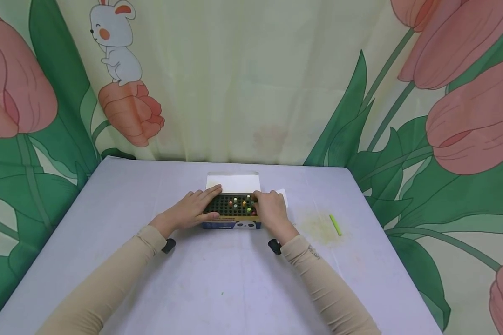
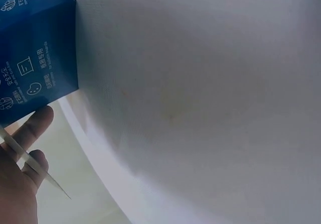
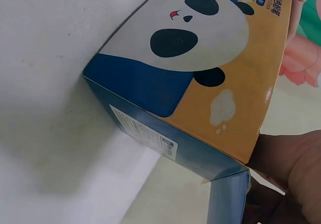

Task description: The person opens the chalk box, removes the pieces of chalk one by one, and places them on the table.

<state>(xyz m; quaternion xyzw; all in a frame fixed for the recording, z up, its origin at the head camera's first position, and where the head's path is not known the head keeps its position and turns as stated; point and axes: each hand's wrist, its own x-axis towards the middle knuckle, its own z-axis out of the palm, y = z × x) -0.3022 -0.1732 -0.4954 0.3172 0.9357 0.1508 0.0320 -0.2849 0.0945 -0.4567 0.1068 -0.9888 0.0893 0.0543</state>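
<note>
A blue and yellow chalk box [image 1: 230,225] with a panda on its front stands on the table, lid flap [image 1: 233,180] raised behind. Inside is a dark grid of holes [image 1: 218,204]; several coloured chalk sticks [image 1: 235,201] poke up toward its right half. My left hand [image 1: 188,208] holds the box's left end, fingers along the top toward the back, thumb at the front edge. Over the right end bends my right hand [image 1: 272,210], fingertips down among the chalks; I cannot tell what they pinch. In the right wrist view its thumb [image 3: 283,156] lies by the box corner.
A bright green stick [image 1: 335,224] lies on the white tablecloth [image 1: 218,274] to the right, near a yellowish stain [image 1: 316,227]. A white flap [image 1: 282,195] shows behind my right hand. Behind the table hangs a curtain [image 1: 243,83] printed with tulips and a rabbit.
</note>
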